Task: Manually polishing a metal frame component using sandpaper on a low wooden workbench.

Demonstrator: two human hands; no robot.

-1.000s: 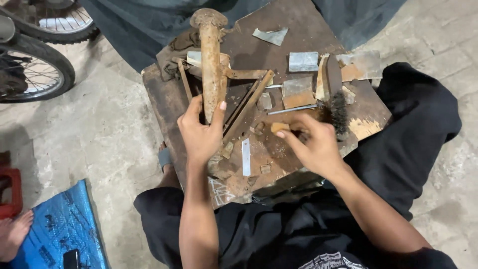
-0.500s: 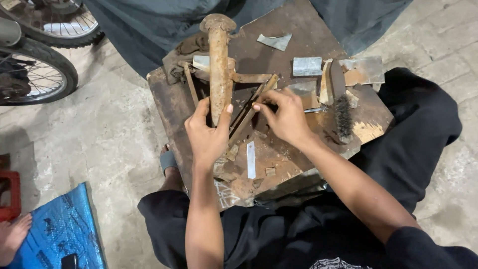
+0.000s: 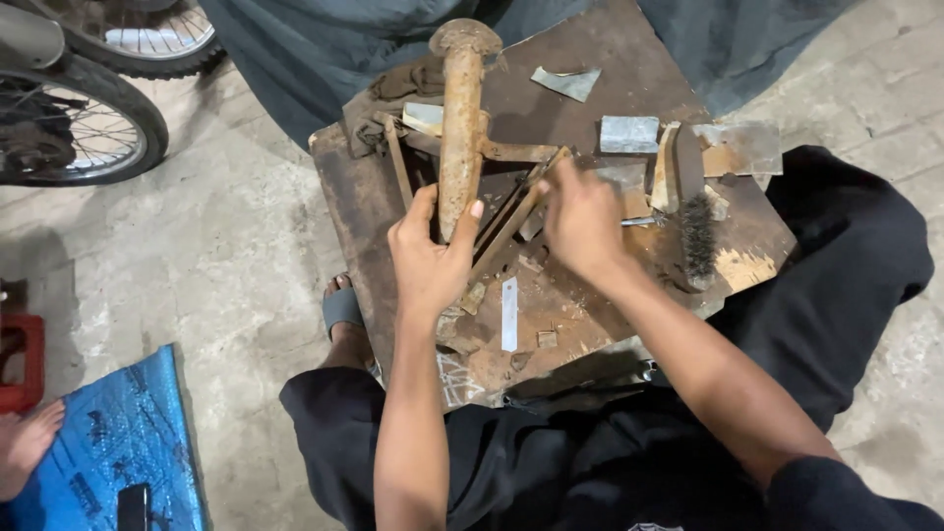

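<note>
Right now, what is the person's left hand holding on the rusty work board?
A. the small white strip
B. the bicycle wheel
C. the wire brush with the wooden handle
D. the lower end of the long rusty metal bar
D: the left hand has its grip around the lower end of the long rusty bar, far from the wire brush.

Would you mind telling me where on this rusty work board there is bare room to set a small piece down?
The board is bare along its far edge, between the rusty stake and the grey metal offcut. The near middle is fairly open too, beside the small white strip. It is crowded around both hands and by the wire brush.
</note>
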